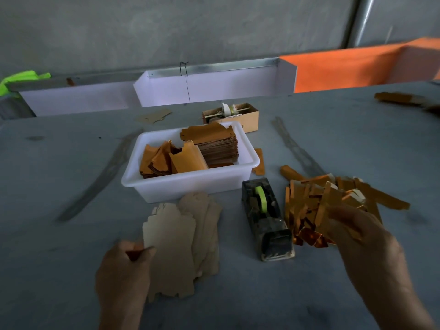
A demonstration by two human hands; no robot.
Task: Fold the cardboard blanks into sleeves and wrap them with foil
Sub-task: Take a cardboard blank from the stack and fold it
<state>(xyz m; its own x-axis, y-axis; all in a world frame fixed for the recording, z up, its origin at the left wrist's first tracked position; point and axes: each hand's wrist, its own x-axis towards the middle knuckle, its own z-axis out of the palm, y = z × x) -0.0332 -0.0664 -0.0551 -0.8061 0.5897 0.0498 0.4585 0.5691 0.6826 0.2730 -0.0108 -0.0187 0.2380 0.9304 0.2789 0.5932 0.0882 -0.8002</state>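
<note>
Cardboard blanks [176, 246] lay fanned at lower centre of the bench [59, 234], the left hand [123, 270] pinching the top one's edge. The right hand [362, 236] reached into the foil pile [316, 208], its grip blurred beyond telling; it risked dragging several slippery strips along at once.

Pale tan cardboard blanks [173, 244] lie on a grey desk [59, 258]. The tub [181, 186] is white, its sleeves [185, 158] orange-gold. The foil pieces [316, 206] are shiny copper-gold, the tape roll [261, 195] bright green in a black dispenser [269, 225].
</note>
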